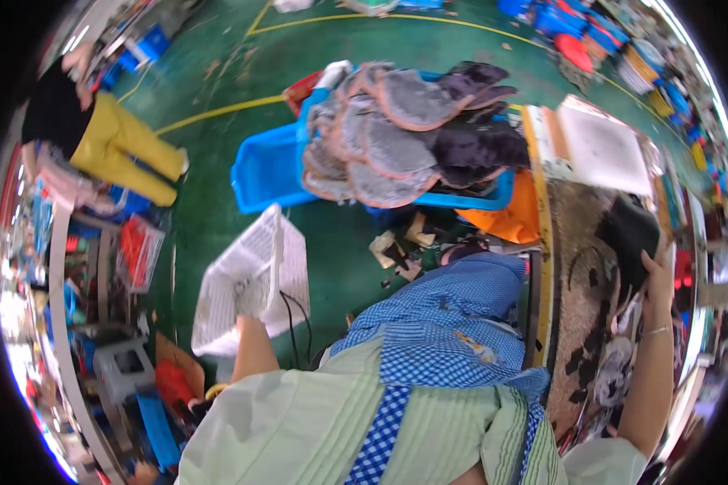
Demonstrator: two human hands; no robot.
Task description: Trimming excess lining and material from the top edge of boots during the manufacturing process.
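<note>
On the right, my right hand (659,276) pinches the edge of a dark, flat, flexible piece (631,230), which looks like cut sheet material. It is raised over the speckled worktop (578,214), and its exact kind is unclear. My left arm reaches down to a white plastic basket (291,263) at the left, which stands tilted with a dark cord hanging beside it. My left hand (248,325) is at the basket's near side, its fingers hidden. Ahead, grey plush pieces with pinkish edging (392,133) and dark furry pieces (469,149) lie heaped over a blue crate (501,194).
An empty-looking blue bin (271,166) adjoins the heap. Orange cloth (505,210) hangs by the worktop's yellow edge, with a white block (603,145) at its far end. Scraps (396,250) litter the green floor. A person in yellow trousers (125,145) stands far left, near shelving.
</note>
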